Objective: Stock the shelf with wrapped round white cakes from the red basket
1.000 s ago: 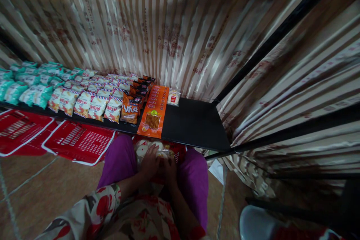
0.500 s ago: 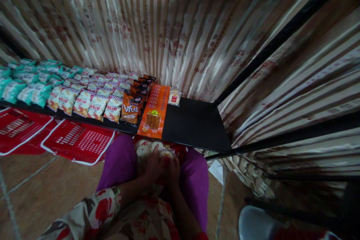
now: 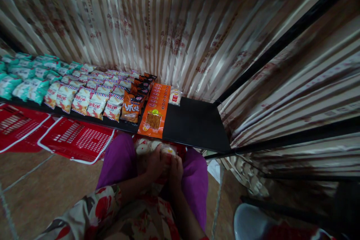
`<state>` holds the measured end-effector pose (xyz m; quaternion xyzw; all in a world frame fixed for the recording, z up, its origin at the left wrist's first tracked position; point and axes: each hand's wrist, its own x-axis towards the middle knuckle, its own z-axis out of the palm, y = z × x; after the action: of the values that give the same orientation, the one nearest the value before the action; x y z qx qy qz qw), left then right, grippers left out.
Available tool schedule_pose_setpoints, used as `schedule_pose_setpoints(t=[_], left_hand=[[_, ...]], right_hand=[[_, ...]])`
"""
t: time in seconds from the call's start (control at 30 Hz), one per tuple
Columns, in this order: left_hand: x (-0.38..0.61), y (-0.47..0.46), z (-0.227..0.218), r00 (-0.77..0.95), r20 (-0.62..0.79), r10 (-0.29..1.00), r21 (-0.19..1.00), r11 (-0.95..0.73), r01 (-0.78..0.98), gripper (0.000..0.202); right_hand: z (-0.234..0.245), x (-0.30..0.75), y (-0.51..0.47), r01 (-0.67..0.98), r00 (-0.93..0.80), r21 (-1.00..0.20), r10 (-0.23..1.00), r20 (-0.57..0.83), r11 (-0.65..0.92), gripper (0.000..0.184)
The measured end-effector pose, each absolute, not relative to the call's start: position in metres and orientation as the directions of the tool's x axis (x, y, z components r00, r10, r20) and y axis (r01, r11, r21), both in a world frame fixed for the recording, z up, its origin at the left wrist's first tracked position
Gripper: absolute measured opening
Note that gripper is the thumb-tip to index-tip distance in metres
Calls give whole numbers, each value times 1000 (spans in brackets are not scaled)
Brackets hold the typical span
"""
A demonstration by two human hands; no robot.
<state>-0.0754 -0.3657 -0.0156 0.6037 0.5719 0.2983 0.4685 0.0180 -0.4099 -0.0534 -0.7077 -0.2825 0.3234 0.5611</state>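
Hands [image 3: 154, 167], two, fingers [image 3: 178, 164] around one white packet [image 3: 168, 151], one orange pouch [image 3: 153, 112] on shelf [image 3: 197, 124]

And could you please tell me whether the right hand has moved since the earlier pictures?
Yes; judged against the black shelf, the right hand has shifted slightly to the right.

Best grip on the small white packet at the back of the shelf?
Probably pinch the white packet by its right edge, coming from the front right. The orange bag sits close on its left and the curtain hangs behind, while the black shelf runs on to its right. Wrapper film seems to stick out at the upper right.
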Motion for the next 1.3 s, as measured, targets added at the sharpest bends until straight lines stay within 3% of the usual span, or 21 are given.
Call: schedule_pose_setpoints(t=[0.27, 0.47, 0.87, 1.17, 1.3], left_hand=[[-68, -353, 4, 203, -192, 960, 919, 103, 380, 42], [-65, -350, 7, 237, -125, 964, 956, 53, 288, 41], [-57, -332, 3, 223, -139, 965, 963, 80, 257, 36], [-54, -323, 12, 247, -145, 958, 980, 105, 170, 20], [-53, -320, 17, 239, -116, 964, 975, 65, 211, 22]], right_hand=[[-34, 20, -403, 9, 695, -954, 688, -209, -299, 44], [-26, 26, -394, -8, 727, -953, 653, -213, -303, 48], [-20, 40, -381, 4, 666, -972, 725, -174, -237, 48], [-15, 56, -377, 148, 647, -952, 754, -112, -268, 46], [-14, 64, -373, 233, 650, -928, 757, -74, -292, 45]])
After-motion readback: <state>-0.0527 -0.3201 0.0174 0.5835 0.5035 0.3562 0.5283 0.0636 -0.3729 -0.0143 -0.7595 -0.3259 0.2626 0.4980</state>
